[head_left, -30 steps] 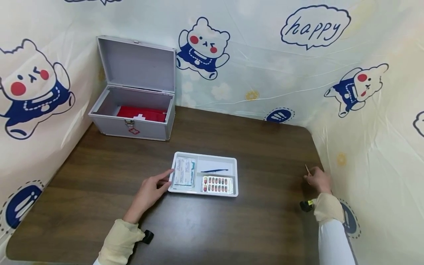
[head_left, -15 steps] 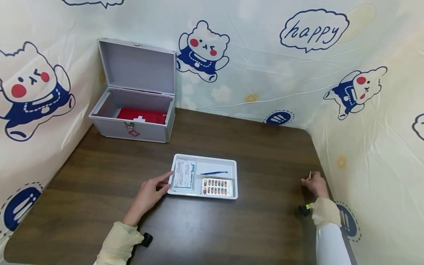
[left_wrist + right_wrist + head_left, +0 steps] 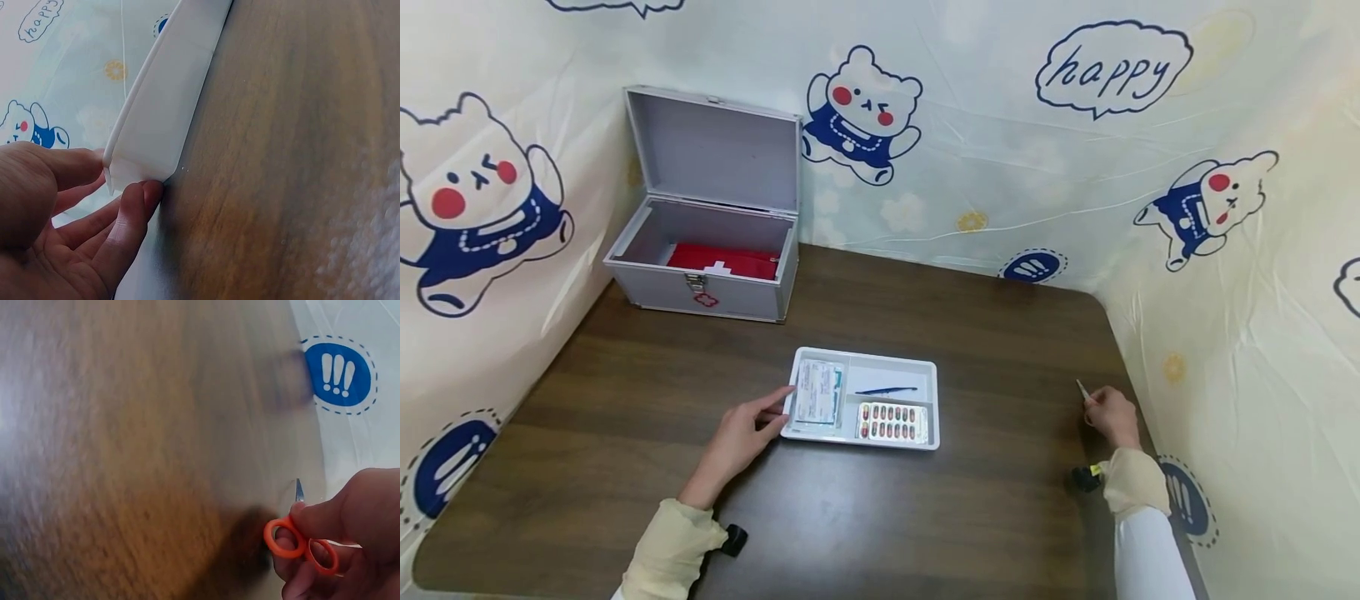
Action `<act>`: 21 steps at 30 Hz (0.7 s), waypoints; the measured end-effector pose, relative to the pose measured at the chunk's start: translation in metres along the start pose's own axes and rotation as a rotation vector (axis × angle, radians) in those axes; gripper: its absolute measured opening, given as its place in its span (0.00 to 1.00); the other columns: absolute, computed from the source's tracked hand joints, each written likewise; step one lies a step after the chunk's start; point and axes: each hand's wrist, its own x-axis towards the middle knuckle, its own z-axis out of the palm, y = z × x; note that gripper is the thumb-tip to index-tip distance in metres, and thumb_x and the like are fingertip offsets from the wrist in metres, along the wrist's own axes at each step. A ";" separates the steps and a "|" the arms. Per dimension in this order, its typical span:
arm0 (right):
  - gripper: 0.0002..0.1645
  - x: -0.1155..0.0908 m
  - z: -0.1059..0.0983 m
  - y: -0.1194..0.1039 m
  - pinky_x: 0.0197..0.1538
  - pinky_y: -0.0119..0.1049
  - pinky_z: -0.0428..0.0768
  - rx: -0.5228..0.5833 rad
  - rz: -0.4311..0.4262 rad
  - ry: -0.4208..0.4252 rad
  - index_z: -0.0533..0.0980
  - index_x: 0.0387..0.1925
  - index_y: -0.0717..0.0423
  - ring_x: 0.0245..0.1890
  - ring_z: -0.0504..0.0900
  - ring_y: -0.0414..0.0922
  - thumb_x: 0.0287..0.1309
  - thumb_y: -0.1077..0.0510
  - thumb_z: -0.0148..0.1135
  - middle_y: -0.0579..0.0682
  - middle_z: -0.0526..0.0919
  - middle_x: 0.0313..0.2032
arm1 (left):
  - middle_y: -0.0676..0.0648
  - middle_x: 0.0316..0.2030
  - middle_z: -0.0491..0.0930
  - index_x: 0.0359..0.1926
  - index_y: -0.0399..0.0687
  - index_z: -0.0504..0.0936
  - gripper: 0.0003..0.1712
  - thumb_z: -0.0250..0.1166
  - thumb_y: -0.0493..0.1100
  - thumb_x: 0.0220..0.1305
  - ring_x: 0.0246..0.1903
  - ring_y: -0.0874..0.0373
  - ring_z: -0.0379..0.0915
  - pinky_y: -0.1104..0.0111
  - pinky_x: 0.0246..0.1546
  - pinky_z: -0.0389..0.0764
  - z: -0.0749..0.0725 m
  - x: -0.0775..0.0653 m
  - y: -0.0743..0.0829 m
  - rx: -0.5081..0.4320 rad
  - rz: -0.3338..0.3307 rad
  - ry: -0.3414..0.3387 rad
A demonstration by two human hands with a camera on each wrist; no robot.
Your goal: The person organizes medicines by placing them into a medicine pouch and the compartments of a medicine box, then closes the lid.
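My left hand (image 3: 735, 446) touches the left end of a white divided tray (image 3: 891, 367), its fingertips against the rim and the near left corner. In the left wrist view, the fingertips (image 3: 131, 197) meet the outer wall of the tray low down, close to the tabletop. Inside the tray lie clear-wrapped packets (image 3: 817, 392), a slim dark blue pen-like item (image 3: 886, 391) and a blister pack of capsules (image 3: 892, 422). At the table's right edge, my right hand (image 3: 1112, 415) pinches small scissors (image 3: 285, 538) with orange handle loops. The blade tip points away from the hand.
An open grey metal case (image 3: 730, 297) with a red cross mark stands at the back left, lid raised. A red pouch (image 3: 726, 259) with a white cross lies in it. Printed cloth (image 3: 970, 167) hangs behind and beside the brown table (image 3: 985, 517).
The right hand has shifted slightly to the left and turned the scissors, so the blades now point forward and left. The left hand stays at the tray, which has not moved.
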 end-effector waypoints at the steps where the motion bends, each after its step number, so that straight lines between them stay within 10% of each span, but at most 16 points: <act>1: 0.13 0.000 -0.001 -0.001 0.32 0.42 0.73 0.006 -0.010 0.007 0.73 0.40 0.69 0.33 0.77 0.58 0.65 0.59 0.53 0.65 0.80 0.33 | 0.38 0.50 0.85 0.70 0.50 0.72 0.30 0.65 0.39 0.67 0.46 0.49 0.82 0.54 0.47 0.84 0.000 0.000 0.000 0.000 -0.006 0.000; 21: 0.11 -0.016 -0.011 -0.059 0.26 0.31 0.73 0.117 -0.203 0.058 0.81 0.35 0.68 0.20 0.80 0.36 0.65 0.61 0.61 0.55 0.87 0.24 | 0.39 0.50 0.85 0.70 0.51 0.72 0.30 0.64 0.39 0.68 0.48 0.48 0.83 0.53 0.48 0.84 0.000 0.000 -0.001 0.008 -0.001 0.001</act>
